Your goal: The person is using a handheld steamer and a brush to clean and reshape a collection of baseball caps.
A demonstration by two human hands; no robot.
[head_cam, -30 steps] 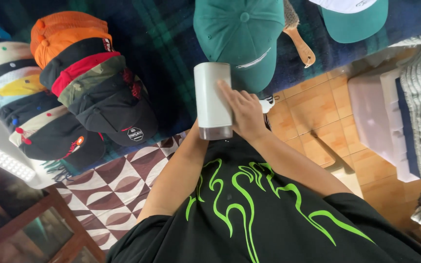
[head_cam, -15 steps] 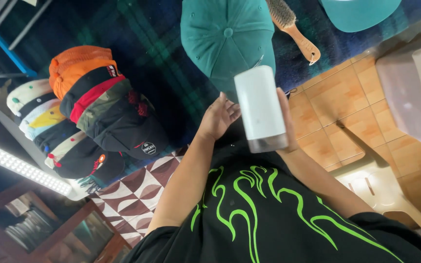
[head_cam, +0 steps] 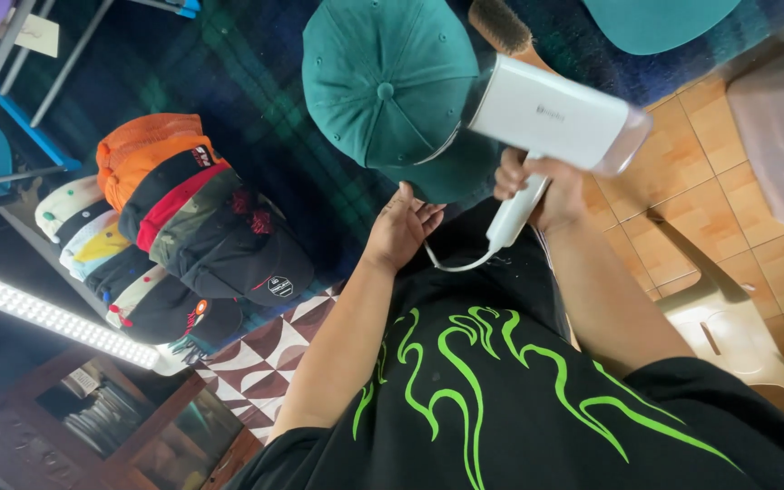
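Your right hand [head_cam: 537, 186] grips a smooth white boxy hair dryer [head_cam: 555, 113]; your left hand [head_cam: 401, 227] lies open beside the green cotton cap [head_cam: 383, 91] on plaid cloth [head_cam: 229, 82].

You have swung the white hair dryer [head_cam: 557, 116] from upright, where it stood a second ago in front of your chest, to near level; its clear nozzle end now points right, over the tiled floor [head_cam: 728, 209]. Your right hand [head_cam: 537, 186] now closes round the handle below the body (earlier it lay against the side). Your left hand [head_cam: 401, 227] has come off the dryer and hangs open-palmed beside the green cap [head_cam: 383, 91]. The wooden brush [head_cam: 501, 27] now sits partly behind the dryer.
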